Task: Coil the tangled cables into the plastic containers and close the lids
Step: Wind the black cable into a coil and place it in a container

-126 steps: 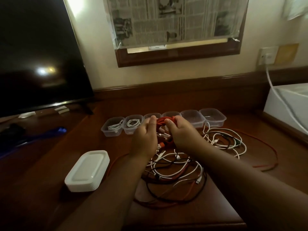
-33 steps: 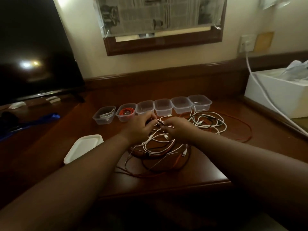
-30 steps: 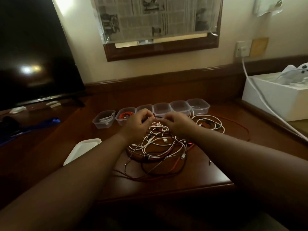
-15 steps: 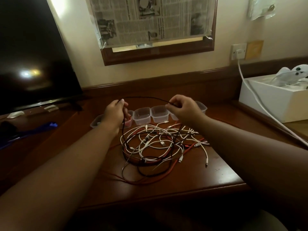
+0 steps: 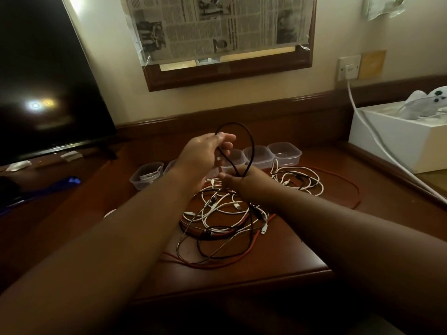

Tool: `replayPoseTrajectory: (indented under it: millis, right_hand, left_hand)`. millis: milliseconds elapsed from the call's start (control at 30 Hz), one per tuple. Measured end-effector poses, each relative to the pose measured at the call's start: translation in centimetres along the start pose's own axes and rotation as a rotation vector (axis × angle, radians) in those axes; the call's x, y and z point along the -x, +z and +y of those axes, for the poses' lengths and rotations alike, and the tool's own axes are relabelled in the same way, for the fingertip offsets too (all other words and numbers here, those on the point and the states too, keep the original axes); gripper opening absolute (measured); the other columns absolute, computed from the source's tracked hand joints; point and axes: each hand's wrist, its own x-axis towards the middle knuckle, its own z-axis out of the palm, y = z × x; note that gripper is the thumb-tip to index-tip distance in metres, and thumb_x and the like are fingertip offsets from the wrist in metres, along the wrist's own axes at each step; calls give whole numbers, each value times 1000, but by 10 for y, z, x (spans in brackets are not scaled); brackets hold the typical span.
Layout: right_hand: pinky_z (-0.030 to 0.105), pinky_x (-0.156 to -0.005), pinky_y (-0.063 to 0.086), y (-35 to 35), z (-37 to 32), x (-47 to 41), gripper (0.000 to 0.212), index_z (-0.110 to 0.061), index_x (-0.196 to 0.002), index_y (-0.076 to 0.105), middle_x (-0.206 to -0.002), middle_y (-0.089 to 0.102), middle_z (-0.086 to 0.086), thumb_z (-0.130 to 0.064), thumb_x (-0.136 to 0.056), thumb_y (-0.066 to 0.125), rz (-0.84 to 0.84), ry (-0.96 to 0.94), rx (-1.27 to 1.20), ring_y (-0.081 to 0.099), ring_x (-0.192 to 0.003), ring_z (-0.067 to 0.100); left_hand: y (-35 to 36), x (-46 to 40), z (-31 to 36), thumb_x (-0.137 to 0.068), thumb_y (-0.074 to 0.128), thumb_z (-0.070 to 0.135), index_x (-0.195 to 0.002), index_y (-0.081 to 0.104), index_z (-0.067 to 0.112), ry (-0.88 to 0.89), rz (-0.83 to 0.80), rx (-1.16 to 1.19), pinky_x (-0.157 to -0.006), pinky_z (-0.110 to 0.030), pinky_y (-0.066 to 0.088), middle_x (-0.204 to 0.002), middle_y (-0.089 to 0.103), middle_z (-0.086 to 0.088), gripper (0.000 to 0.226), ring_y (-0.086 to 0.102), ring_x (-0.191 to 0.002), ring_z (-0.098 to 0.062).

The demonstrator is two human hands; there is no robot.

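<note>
Head view looks down on a dark wooden surface (image 5: 278, 259) where both arms reach forward over a heap of tangled cables (image 5: 225, 221), white, black and red, lying just in front of the wrists. The left hand (image 5: 205, 153) is raised above the heap, thumb and fingertips pinching a black cable (image 5: 250, 141) near its top, the other fingers loosely curled. From that pinch the black cable arches up and over in a tall loop, then drops to the right hand (image 5: 238, 181), which sits lower, just above the heap, and closes around the cable where the loop's strands cross. Below that hand the cable runs down into the tangle. Behind the hands a row of clear plastic containers (image 5: 285, 153) stands open along the back of the surface; the leftmost container (image 5: 146, 175) has a coiled white cable inside. A second loose bundle of white cables (image 5: 300, 177) lies to the right, just in front of the containers, ringed by a long red cable (image 5: 348, 182). A dark television screen (image 5: 41, 76) stands at the left, and a white box (image 5: 396, 141) at the right.
</note>
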Motion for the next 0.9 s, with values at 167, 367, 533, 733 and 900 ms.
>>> replayPoseTrajectory:
  millis: [167,367,533,733,900]
  right_hand:
    - [28,-69,46,-15,0,7,21,-17,-93,64,-82,60,1,-33,-100,54,-32,32,68,55,-75,13]
    - [27,-61,42,-26,-23,4,27,-14,-89,50,-65,45,1,-30,-106,37,110,4,-555,45,-61,15]
    - [29,-59,37,-37,-52,-13,35,-16,-79,47,-56,36,-2,-35,-106,35,253,-102,-1123,41,-50,12]
    - [25,-44,31,-59,-48,-15,32,-19,-76,50,-55,37,-5,-34,-104,44,434,-59,-892,34,-43,9]
    - [31,-72,54,-58,-3,-15,25,-15,-100,59,-91,63,4,-35,-89,70,217,179,347,61,-80,16]
  left_hand:
    - [-25,-11,-9,-106,38,31,-109,69,15,-73,56,23,-62,-28,47,-90,64,-4,35,60,-77,-16]
    - [-26,-7,-41,-102,42,22,-122,63,21,-77,-266,143,-80,-34,51,-106,70,-4,29,64,-102,-22]
    - [25,10,-96,-96,61,24,-119,59,30,-64,-463,-467,-74,-20,52,-107,67,5,24,66,-98,-13]
    - [16,-19,-127,-103,48,25,-85,68,11,-143,-76,-448,-70,-36,53,-74,65,-5,31,58,-64,-15]
    - [-19,-51,-88,-101,52,23,-93,67,15,70,219,-533,-59,-30,47,-80,64,-3,19,58,-69,-17]
